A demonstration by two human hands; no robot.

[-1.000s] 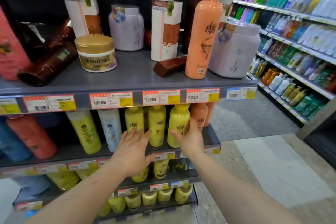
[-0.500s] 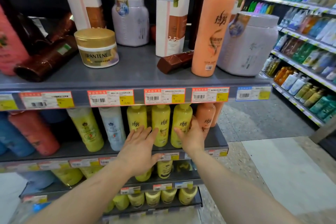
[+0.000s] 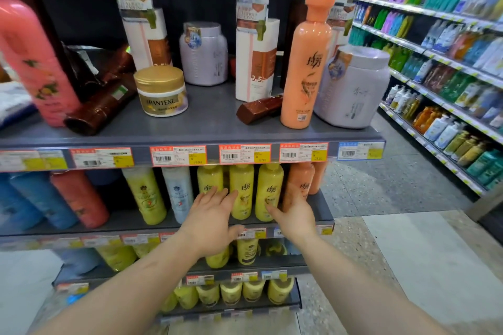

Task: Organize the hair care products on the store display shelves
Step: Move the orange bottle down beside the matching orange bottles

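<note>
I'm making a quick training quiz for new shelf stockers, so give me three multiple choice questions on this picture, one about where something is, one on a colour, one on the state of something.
1. Where does the gold-lidded Pantene jar stand?
A. on the top shelf
B. on the floor
C. on the lowest shelf

2. What colour are the three bottles that the hands reach toward?
A. blue
B. yellow
C. black

3. How does the brown bottle on the top shelf's left side sit?
A. upright
B. hanging from a hook
C. lying on its side

Answers:
1 A: it stands on the grey top shelf, left of the tall orange bottle.
2 B: left hand and right hand are at yellow bottles.
3 C: its length rests along the shelf.
</note>
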